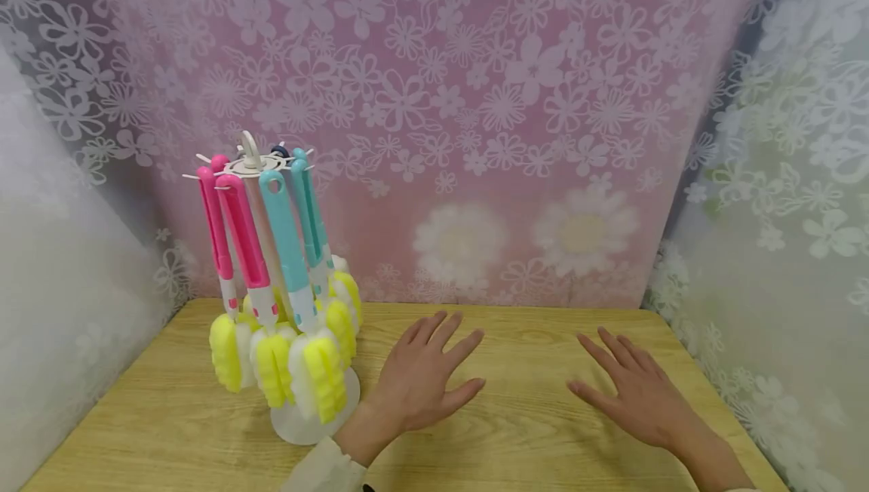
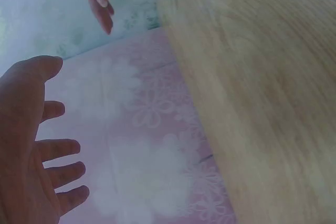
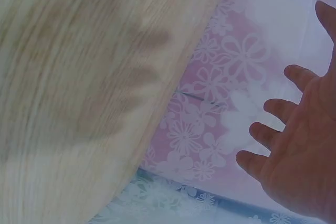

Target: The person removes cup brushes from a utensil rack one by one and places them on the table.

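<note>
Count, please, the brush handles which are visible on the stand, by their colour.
Pink handles: 3
Turquoise handles: 3
Dark blue handle, only its top showing: 1
Total visible: 7; others may be hidden behind.

A pink floral backdrop [image 1: 462, 84] rises behind a wood-grain table [image 1: 529, 401].

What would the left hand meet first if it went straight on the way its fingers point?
Probably the pink floral backdrop behind the table; nothing stands between it and the left hand in the head view. The hand's height is unclear, so it might brush the table first.
</note>
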A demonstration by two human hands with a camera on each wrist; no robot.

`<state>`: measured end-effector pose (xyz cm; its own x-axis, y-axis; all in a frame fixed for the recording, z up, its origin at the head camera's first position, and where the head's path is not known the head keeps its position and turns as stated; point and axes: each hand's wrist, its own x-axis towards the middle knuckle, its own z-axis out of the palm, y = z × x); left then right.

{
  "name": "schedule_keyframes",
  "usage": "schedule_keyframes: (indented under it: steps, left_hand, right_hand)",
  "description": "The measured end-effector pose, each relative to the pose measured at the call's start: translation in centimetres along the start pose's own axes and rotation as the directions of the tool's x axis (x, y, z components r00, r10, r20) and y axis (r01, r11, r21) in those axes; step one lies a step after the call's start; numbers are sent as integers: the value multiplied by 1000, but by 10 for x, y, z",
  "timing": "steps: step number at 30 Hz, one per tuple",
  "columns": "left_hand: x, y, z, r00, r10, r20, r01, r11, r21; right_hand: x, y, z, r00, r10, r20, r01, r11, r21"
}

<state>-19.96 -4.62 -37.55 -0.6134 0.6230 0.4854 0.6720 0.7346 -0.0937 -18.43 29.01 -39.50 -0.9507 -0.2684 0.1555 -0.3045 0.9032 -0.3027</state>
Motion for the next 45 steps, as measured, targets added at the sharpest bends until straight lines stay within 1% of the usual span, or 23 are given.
schedule_keyframes:
  steps: [3, 8, 12, 15, 18, 20, 27, 32, 35, 36, 38, 40, 42, 45]
  left_hand:
    - [4, 1, -11, 1000, 12, -21, -12, 1000, 8]
    - [8, 0, -27, 999, 35, -18, -35, 999, 30]
    - [10, -3, -39, 999, 47, -21, -46, 997, 64]
    - [13, -6, -49, 996, 76, -36, -73, 994, 85]
    - [18, -9, -61, 991, 116, -73, -109, 990, 90]
    - [21, -11, -69, 986, 131, -100, -122, 988, 93]
    - [23, -21, -105, 978, 126, -167, -110, 989, 102]
    - [26, -30, -129, 962, 155, -225, -133, 985, 112]
    - [27, -37, -141, 948, 157, -277, -128, 984, 122]
    - [27, -39, -145, 941, 158, -300, -126, 984, 126]
    - [26, -42, -153, 921, 165, -353, -130, 984, 122]
    - [26, -43, -161, 894, 180, -411, -139, 982, 127]
    - [26, -46, -169, 863, 196, -466, -151, 980, 132]
    - [25, -50, -180, 823, 211, -527, -151, 976, 155]
  right_hand:
    - [3, -3, -2, 1000, -8, -11, 7, 1000, -8]
    - [4, -6, -8, 1000, 2, -19, -3, 999, -32]
    - [6, -11, -12, 1000, 10, -27, -11, 999, -49]
    - [9, -19, -15, 1000, -3, -30, 2, 999, -49]
    - [13, -28, -18, 999, -21, -35, 19, 999, -43]
    - [16, -34, -18, 999, -31, -38, 29, 999, -45]
    - [24, -51, -18, 997, -60, -43, 58, 997, -57]
    - [29, -59, -14, 996, -78, -45, 75, 995, -62]
    - [32, -63, -11, 995, -90, -46, 87, 994, -58]
    - [33, -64, -10, 995, -92, -46, 89, 994, -58]
    - [34, -67, -8, 994, -97, -46, 95, 994, -58]
    - [35, -69, -6, 994, -104, -44, 102, 993, -53]
    - [37, -71, -5, 993, -110, -40, 108, 993, -50]
    - [38, -73, -3, 993, -111, -36, 110, 993, -41]
